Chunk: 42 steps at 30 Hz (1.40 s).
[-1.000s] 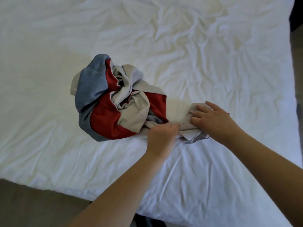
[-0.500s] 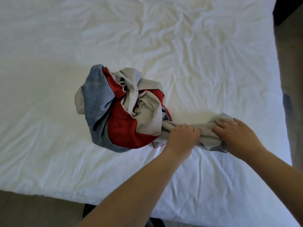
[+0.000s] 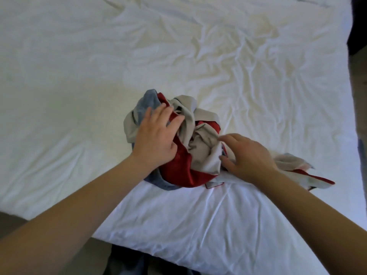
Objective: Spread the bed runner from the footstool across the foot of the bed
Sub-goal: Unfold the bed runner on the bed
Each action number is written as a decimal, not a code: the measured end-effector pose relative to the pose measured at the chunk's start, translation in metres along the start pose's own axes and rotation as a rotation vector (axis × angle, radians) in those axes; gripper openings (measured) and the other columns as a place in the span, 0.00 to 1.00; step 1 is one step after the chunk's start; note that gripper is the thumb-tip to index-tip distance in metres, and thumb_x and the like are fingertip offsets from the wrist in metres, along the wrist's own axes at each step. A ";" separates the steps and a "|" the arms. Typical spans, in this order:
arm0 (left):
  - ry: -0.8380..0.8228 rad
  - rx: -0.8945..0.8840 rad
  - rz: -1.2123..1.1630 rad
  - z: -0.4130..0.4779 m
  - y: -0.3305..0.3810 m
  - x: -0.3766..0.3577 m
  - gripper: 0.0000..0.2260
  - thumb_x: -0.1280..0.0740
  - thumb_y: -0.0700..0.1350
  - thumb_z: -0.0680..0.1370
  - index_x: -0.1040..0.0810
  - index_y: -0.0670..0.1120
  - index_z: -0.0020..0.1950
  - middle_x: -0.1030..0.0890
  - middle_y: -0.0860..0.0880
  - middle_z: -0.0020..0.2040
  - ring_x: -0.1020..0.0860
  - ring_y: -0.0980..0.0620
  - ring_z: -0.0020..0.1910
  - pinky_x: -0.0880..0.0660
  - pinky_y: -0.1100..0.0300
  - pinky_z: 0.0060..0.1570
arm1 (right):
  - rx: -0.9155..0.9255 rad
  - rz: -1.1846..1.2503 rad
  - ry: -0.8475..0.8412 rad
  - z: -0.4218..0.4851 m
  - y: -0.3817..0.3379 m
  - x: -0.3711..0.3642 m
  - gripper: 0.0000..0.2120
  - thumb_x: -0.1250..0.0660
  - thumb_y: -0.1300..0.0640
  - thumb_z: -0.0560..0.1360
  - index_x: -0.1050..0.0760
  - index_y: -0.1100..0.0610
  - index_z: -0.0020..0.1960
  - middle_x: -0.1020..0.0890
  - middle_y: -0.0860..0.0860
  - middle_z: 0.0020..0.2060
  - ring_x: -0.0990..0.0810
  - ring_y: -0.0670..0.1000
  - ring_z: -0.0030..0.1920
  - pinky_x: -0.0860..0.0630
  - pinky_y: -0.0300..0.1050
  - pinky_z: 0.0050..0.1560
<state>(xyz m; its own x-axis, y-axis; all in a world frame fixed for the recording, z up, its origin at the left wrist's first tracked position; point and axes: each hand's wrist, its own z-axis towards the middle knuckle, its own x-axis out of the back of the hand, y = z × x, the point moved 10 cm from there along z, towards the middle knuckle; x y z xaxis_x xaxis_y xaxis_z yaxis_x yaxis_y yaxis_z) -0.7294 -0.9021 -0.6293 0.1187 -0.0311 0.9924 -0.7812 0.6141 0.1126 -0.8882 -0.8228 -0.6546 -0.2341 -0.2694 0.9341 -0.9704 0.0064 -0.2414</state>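
The bed runner (image 3: 200, 147), a red, grey-blue and beige cloth, lies bunched in a heap on the white bed (image 3: 99, 76) near its foot edge. One end of the cloth trails out to the right, flat on the sheet. My left hand (image 3: 156, 133) rests on the left top of the heap with its fingers spread and straight. My right hand (image 3: 246, 155) hovers over the heap's right side, fingers loosely bent, thumb touching the cloth; it holds nothing.
The wrinkled white sheet covers the whole bed. The bed's right edge (image 3: 355, 135) borders a strip of floor, with a dark object (image 3: 357, 22) at the top right. The foot edge (image 3: 158, 253) runs below my arms, with dark fabric under it.
Both hands let go of the cloth end they were pulling to the right. The left hand moved up onto the heap; the right hand moved left to the heap's right side.
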 end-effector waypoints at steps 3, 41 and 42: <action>-0.147 0.066 0.014 0.005 -0.040 -0.019 0.32 0.32 0.49 0.68 0.34 0.52 0.71 0.41 0.39 0.75 0.45 0.36 0.74 0.45 0.35 0.67 | 0.012 0.081 0.051 0.039 -0.048 -0.004 0.27 0.35 0.42 0.72 0.37 0.43 0.69 0.28 0.45 0.64 0.23 0.52 0.56 0.30 0.42 0.40; 0.115 0.082 -0.088 -0.039 -0.345 0.012 0.11 0.42 0.42 0.74 0.21 0.42 0.49 0.23 0.44 0.39 0.23 0.42 0.38 0.23 0.49 0.38 | 0.216 -0.055 0.052 0.283 -0.349 -0.035 0.18 0.38 0.60 0.75 0.30 0.53 0.65 0.25 0.53 0.55 0.28 0.56 0.56 0.27 0.49 0.42; 0.096 0.080 -0.052 -0.040 -0.341 0.010 0.12 0.41 0.42 0.73 0.22 0.44 0.52 0.21 0.44 0.44 0.22 0.42 0.45 0.23 0.45 0.50 | 0.224 -0.015 0.061 0.279 -0.345 -0.032 0.20 0.37 0.61 0.74 0.30 0.53 0.66 0.25 0.53 0.55 0.27 0.56 0.55 0.27 0.48 0.40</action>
<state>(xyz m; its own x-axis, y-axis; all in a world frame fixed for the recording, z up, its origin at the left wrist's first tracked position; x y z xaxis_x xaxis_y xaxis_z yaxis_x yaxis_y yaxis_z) -0.4373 -1.0808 -0.6595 0.2159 0.0169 0.9763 -0.8183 0.5486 0.1715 -0.5290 -1.0851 -0.6745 -0.2300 -0.2090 0.9505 -0.9379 -0.2130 -0.2738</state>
